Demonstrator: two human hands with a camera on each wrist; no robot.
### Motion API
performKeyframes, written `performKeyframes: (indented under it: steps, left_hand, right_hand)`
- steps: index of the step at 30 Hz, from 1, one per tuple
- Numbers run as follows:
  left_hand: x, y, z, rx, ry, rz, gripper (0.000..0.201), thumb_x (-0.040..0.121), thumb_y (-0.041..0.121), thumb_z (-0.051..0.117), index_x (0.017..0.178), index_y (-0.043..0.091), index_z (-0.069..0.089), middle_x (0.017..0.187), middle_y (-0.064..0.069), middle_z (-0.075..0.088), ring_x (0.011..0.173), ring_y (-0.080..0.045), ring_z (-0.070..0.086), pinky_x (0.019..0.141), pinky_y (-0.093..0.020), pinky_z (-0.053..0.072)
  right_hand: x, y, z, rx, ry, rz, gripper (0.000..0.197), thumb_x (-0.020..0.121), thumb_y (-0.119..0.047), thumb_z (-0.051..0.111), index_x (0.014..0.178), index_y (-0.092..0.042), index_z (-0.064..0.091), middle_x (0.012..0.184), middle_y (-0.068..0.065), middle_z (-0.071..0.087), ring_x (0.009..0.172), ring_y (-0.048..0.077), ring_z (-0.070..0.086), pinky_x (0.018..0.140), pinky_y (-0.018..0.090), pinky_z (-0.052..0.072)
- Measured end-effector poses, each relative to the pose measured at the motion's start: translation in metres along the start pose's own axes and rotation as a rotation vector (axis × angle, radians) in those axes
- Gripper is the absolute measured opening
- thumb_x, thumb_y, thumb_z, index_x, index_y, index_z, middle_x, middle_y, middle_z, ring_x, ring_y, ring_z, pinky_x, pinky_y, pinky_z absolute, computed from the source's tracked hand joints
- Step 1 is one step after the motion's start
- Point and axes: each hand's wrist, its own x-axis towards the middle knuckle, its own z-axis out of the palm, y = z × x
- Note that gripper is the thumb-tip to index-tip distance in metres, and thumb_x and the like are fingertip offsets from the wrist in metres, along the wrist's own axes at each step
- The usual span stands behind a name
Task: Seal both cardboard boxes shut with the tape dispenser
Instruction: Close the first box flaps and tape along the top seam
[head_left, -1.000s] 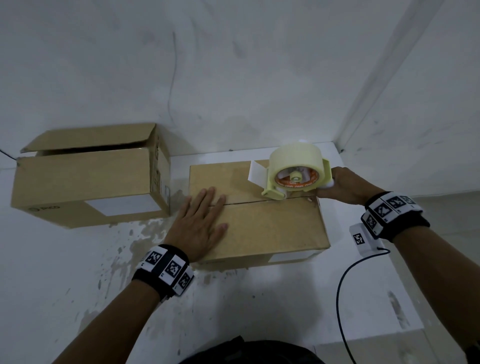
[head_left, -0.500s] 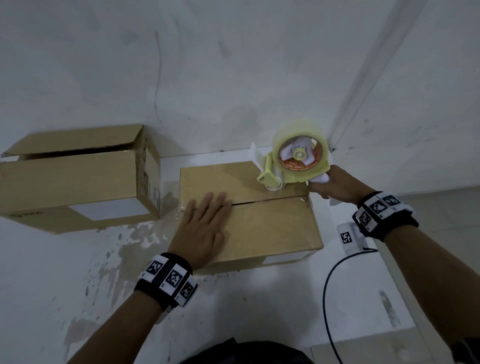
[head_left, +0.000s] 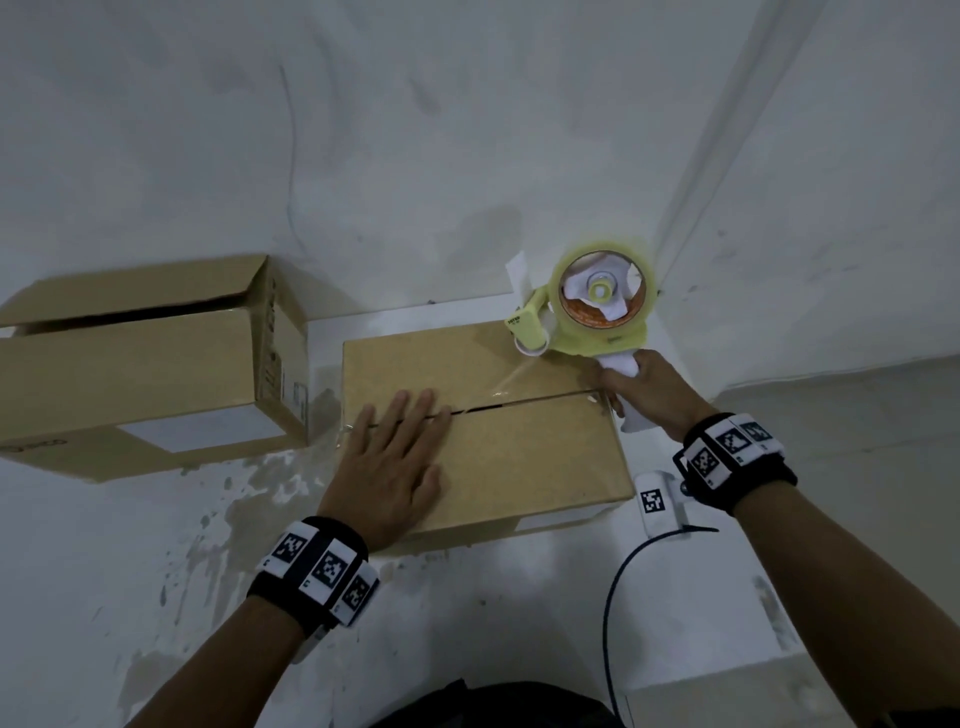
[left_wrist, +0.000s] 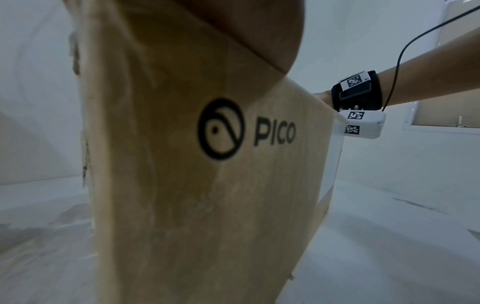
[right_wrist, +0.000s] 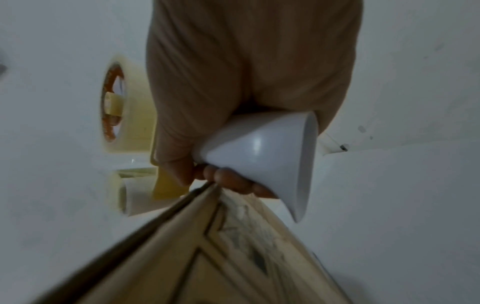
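Observation:
A closed cardboard box lies in the middle of the white surface, its flap seam running left to right. My left hand presses flat on its left part, fingers straight across the seam. My right hand grips the white handle of the yellow tape dispenser at the box's far right corner. The dispenser is tilted up, and a strip of clear tape stretches from it down to the seam. A second box stands to the left with its top flap ajar. The PICO-marked side of the near box fills the left wrist view.
White walls close in behind and to the right, meeting in a corner just past the dispenser. A black cable runs from my right wrist camera down toward me. The surface in front of the boxes is stained.
My right hand has raised and tilted the dispenser up toward the far right corner, drawing tape out over the seam. My left hand stays pressed on the box.

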Motion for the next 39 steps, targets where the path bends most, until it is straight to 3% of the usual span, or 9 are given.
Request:
performKeyframes:
  steps: [8,10,13,17,25,31,34,37,39]
  left_hand:
    - [0.0,0.001,0.0,-0.006,0.008,0.002,0.061,0.097,0.045,0.023,0.154,0.025,0.016,0.162,-0.004,0.011,0.149,-0.026,0.011,0.116,-0.055,0.016]
    - [0.0,0.0,0.0,-0.01,0.003,0.004,0.061,0.097,0.045,0.024,0.154,0.025,0.017,0.162,-0.004,0.012,0.149,-0.027,0.012,0.116,-0.055,0.017]
    - [0.001,-0.001,0.0,-0.017,0.002,0.0,0.061,0.097,0.045,0.024,0.154,0.025,0.018,0.162,-0.004,0.012,0.149,-0.026,0.012,0.116,-0.055,0.017]
    - [0.0,0.0,-0.001,-0.021,0.004,0.004,0.061,0.097,0.045,0.025,0.153,0.025,0.018,0.162,-0.004,0.013,0.148,-0.026,0.013,0.115,-0.055,0.018]
    - [0.001,0.001,-0.002,-0.021,-0.004,0.014,0.061,0.097,0.046,0.023,0.153,0.025,0.019,0.162,-0.004,0.014,0.148,-0.026,0.013,0.116,-0.055,0.018]
    - [0.001,0.001,-0.002,-0.019,-0.004,0.011,0.061,0.097,0.046,0.022,0.154,0.026,0.014,0.162,-0.003,0.01,0.149,-0.025,0.009,0.117,-0.054,0.016]
    - [0.001,0.001,-0.002,-0.016,-0.011,0.012,0.061,0.097,0.046,0.022,0.154,0.026,0.014,0.162,-0.003,0.01,0.149,-0.025,0.009,0.117,-0.054,0.015]
    - [0.001,0.002,-0.003,-0.024,-0.008,0.015,0.061,0.097,0.046,0.021,0.154,0.025,0.016,0.162,-0.004,0.012,0.149,-0.026,0.01,0.117,-0.054,0.015]
    - [0.001,0.001,-0.003,-0.014,-0.012,0.011,0.061,0.097,0.046,0.021,0.154,0.026,0.015,0.162,-0.004,0.01,0.149,-0.025,0.009,0.117,-0.054,0.015]
  right_hand:
    - [-0.009,-0.014,0.008,0.007,0.139,0.055,0.027,0.073,-0.034,0.064,0.062,-0.011,0.057,0.053,-0.001,0.059,0.053,0.014,0.053,0.057,0.03,0.044]
    - [-0.008,-0.017,0.01,0.038,0.144,0.02,0.028,0.078,-0.032,0.067,0.07,-0.006,0.062,0.062,0.005,0.063,0.058,0.013,0.055,0.061,0.029,0.044]
    - [-0.007,-0.021,0.011,0.078,0.089,0.013,0.031,0.088,-0.027,0.067,0.075,0.002,0.063,0.069,0.021,0.065,0.065,0.02,0.058,0.069,0.035,0.045]
    - [-0.01,-0.021,0.005,0.109,0.022,0.058,0.041,0.093,-0.022,0.064,0.056,-0.006,0.055,0.054,0.013,0.057,0.054,0.023,0.053,0.065,0.038,0.043]
    - [-0.016,-0.03,-0.001,0.339,-0.114,0.166,0.02,0.086,-0.022,0.063,0.069,-0.012,0.061,0.06,0.008,0.048,0.049,0.021,0.042,0.056,0.033,0.037]
    - [-0.012,-0.026,-0.025,0.175,-0.163,0.118,0.039,0.068,-0.028,0.072,0.077,0.007,0.056,0.054,0.009,0.049,0.045,0.024,0.042,0.05,0.03,0.039]
    - [-0.011,-0.028,-0.037,0.055,-0.174,0.107,0.042,0.074,-0.019,0.07,0.077,0.019,0.052,0.055,0.014,0.05,0.046,0.023,0.044,0.052,0.03,0.04]
    - [-0.005,-0.033,-0.046,-0.106,-0.184,0.082,0.031,0.083,-0.013,0.071,0.058,-0.003,0.058,0.051,0.012,0.054,0.049,0.023,0.049,0.061,0.035,0.041]
    - [0.0,-0.036,-0.05,-0.223,-0.199,0.057,0.042,0.086,-0.012,0.071,0.047,-0.019,0.055,0.049,0.008,0.057,0.05,0.022,0.052,0.064,0.037,0.043]
